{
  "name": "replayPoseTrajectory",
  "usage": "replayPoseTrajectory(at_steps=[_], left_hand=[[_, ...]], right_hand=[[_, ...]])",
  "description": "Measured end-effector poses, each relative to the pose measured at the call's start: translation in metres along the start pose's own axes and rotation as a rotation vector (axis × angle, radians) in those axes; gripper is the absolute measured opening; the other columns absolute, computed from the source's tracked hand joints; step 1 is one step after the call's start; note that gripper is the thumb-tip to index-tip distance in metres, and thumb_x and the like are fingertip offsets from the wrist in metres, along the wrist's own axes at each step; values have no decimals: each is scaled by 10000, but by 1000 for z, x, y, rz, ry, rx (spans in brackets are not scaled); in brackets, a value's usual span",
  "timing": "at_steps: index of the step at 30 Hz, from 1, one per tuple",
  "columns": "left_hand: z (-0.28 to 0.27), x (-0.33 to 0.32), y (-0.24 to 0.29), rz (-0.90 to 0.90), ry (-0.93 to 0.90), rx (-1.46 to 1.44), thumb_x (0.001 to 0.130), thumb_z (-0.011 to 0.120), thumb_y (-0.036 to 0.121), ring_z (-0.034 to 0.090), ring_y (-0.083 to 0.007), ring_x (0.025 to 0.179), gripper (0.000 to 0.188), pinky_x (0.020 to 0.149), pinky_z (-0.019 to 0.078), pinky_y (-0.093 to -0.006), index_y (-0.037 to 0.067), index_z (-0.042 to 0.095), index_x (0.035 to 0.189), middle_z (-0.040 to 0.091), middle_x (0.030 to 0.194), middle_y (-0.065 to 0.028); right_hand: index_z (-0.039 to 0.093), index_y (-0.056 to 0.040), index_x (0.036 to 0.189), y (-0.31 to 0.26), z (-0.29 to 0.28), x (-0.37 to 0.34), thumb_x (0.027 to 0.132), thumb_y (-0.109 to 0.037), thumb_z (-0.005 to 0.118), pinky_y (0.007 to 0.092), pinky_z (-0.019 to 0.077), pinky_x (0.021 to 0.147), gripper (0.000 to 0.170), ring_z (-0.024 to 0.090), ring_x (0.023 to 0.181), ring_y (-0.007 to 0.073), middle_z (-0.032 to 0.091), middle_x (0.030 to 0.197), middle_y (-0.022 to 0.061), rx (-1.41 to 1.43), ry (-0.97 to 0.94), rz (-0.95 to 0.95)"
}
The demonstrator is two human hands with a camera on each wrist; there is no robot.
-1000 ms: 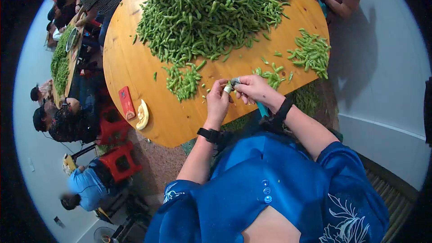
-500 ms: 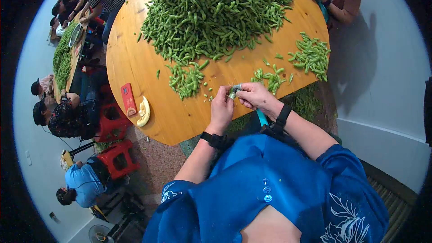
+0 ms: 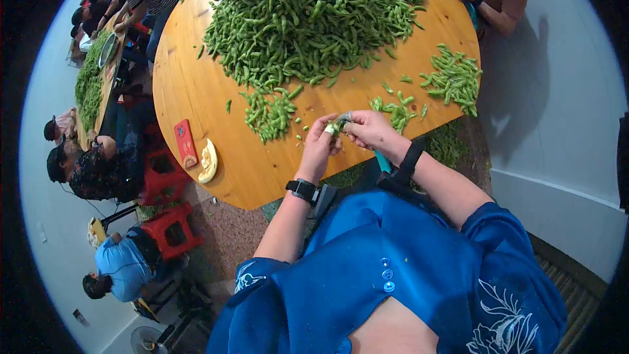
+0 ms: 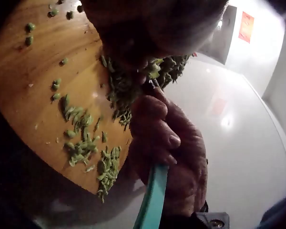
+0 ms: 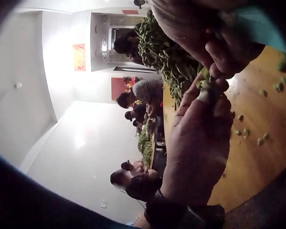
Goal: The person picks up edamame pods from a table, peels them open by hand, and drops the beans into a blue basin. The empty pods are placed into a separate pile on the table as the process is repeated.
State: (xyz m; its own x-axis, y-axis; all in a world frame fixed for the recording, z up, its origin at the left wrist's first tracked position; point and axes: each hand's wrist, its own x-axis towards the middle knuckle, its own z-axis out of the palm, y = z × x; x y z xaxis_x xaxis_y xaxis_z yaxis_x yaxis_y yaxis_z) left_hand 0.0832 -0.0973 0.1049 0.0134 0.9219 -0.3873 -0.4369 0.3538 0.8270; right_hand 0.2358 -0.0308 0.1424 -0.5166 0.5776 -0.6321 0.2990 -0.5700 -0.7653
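Observation:
Over the table's near edge, my left hand pinches a green soybean pod between thumb and fingers. A pale wrap covers a digit of that hand. My right hand meets it fingertip to fingertip and pinches at the same pod, its fingers curled in the left wrist view. A grey covering sits on a digit there. Below the right palm runs a teal strip. Loose shelled beans and a small heap of plump pods lie just beyond the left hand.
A large mound of soybean pods covers the back of the round wooden table. Smaller pod heaps lie at right. A red packet and a curved peel rest at left. Other people sit around.
Both hands have shifted slightly up and left since half a second ago, still together at the fingertips. My left wrist has turned, showing more of its strapped device. The heaps look the same.

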Motion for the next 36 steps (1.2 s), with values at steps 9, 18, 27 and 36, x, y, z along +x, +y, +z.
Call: replayPoseTrajectory(at_steps=[9, 18, 27, 36], left_hand=[[-12, 18, -14, -219, 28, -241, 889, 424, 61, 540, -122, 638, 110, 507, 410, -219, 44, 518, 942, 581, 820, -41], [-10, 7, -14, -150, -41, -432, 871, 428, 20, 549, -120, 746, 213, 601, 426, -225, 28, 537, 1054, 578, 874, -41], [-67, 9, -71, 442, 389, 1165, 844, 450, 13, 516, -287, 899, 275, 834, 425, -375, -23, 499, 1113, 547, 901, -137], [-65, 41, -64, 560, 729, 1299, 813, 530, 87, 411, -373, 1066, 385, 933, 336, -447, -9, 479, 1182, 465, 1103, -207]], right_hand=[[627, -15, 947, 8, 15, -1, 837, -103, 495, 265, 458, 533, 193, 572, 587, 103, 607, 647, 40, -324, 146, -457], [625, -21, 961, 18, 12, 17, 838, -111, 506, 253, 432, 443, 193, 530, 499, 87, 585, 634, 25, -262, 147, -308], [597, -44, 1082, 26, -27, 32, 862, -148, 531, 206, 364, 402, 252, 482, 468, 52, 547, 634, -7, 92, 361, -122], [597, -42, 1052, 61, -78, 21, 868, -118, 511, 211, 359, 384, 217, 463, 435, 57, 544, 635, -3, 36, 481, -118]])
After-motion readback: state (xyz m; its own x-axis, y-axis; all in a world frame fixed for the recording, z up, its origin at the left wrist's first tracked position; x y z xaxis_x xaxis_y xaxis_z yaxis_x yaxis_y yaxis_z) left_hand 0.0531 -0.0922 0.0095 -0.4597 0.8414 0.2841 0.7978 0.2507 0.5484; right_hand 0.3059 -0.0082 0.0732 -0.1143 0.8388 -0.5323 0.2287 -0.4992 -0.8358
